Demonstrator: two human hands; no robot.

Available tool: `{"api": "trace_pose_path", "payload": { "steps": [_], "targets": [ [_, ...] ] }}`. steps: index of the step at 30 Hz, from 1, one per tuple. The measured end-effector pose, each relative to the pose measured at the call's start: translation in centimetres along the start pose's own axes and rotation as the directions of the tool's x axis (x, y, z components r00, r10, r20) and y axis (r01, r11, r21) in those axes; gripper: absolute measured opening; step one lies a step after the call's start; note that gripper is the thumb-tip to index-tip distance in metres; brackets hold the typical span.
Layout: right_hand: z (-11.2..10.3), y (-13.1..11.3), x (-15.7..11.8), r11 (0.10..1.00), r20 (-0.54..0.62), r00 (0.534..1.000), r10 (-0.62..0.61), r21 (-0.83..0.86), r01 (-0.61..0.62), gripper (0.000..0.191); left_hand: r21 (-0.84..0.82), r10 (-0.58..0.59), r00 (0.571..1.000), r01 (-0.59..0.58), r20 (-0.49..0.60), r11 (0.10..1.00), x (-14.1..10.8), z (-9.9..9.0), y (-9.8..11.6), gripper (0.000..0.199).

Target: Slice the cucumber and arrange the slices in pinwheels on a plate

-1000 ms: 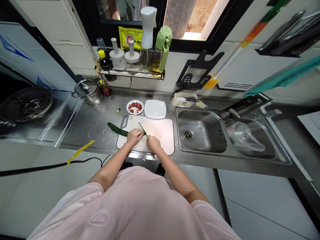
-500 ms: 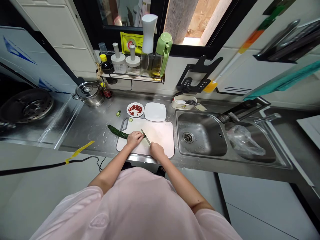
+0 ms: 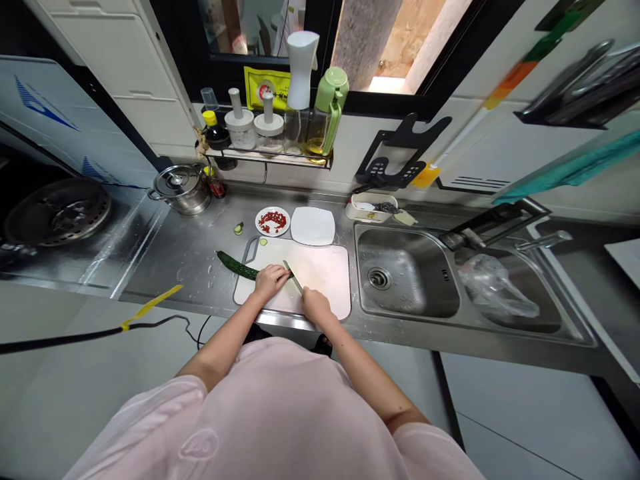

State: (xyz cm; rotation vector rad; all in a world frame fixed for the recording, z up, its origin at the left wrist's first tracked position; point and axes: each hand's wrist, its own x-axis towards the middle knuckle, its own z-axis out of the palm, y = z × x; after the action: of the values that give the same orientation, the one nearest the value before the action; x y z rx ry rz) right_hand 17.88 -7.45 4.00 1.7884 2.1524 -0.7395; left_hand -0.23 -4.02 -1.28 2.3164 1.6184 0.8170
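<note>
A long green cucumber (image 3: 236, 265) lies across the left part of the white cutting board (image 3: 325, 280), its far end sticking out past the board's edge. My left hand (image 3: 271, 281) is closed over its right end and hides part of it. In my right hand (image 3: 315, 304) is the handle of a kitchen knife (image 3: 294, 276). The blade slants up and left, at the cucumber's end beside my left fingertips. A thin cucumber slice (image 3: 263, 242) rests near the board's upper left corner. Trimmed cucumber bits (image 3: 239, 228) lie on the counter.
Behind the board stand a plate of chopped red pieces (image 3: 273, 221) and a white square plate (image 3: 313, 226). The sink (image 3: 407, 270) is to the right, with a plastic bag (image 3: 497, 287) in its second basin. A lidded pot (image 3: 181, 190) stands left, below a shelf of bottles (image 3: 280, 158).
Both hands, the cucumber and the knife keep nearly the same places on the board. The whole view has shifted slightly.
</note>
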Motion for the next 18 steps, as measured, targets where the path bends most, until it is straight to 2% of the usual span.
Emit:
{"api": "trace_pose_path", "payload": {
  "steps": [18],
  "targets": [
    [-0.9, -1.6, 2.5, 1.000, -0.043, 0.999, -0.009, 0.023, 0.010, 0.026, 0.018, 0.006, 1.000, -0.006, 0.020, 1.000, 0.1, -0.3, 0.3, 0.024]
  ]
}}
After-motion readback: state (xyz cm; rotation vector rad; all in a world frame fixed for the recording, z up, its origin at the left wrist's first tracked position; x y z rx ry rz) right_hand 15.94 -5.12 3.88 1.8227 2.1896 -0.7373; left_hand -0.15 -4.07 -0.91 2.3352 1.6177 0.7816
